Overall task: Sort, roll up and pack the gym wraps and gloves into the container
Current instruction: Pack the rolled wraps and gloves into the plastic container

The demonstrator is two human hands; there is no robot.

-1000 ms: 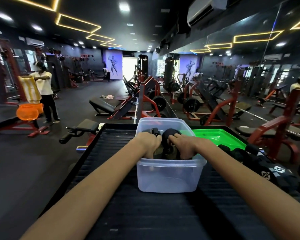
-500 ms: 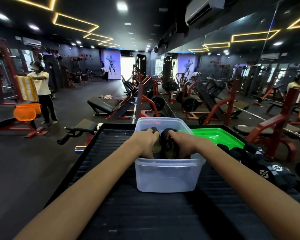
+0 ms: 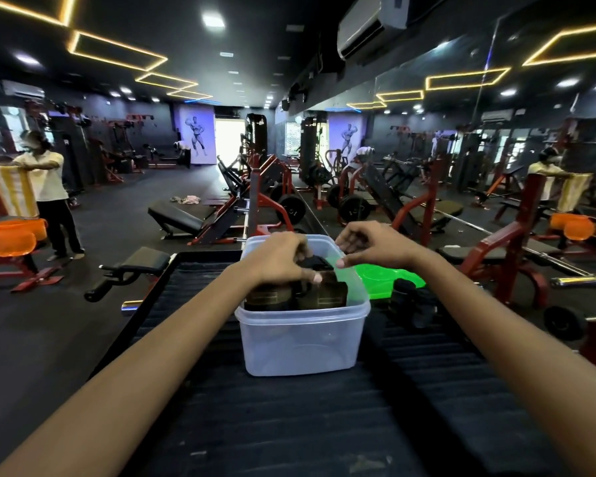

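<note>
Lifting away from container (image 3: 300, 342), right hand (image 3: 372, 244).

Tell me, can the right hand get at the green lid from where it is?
Probably yes: the right hand hovers, holding nothing, over the container's far right corner, and the green lid lies uncovered just beyond.

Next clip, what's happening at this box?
A person is packing dark rolled gym wraps into a clear plastic container on a black ribbed surface. The left hand presses down on the wraps inside it. The right hand hovers above the far rim with fingers loosely curled, holding nothing. A green lid and more dark gear lie to the right.
</note>
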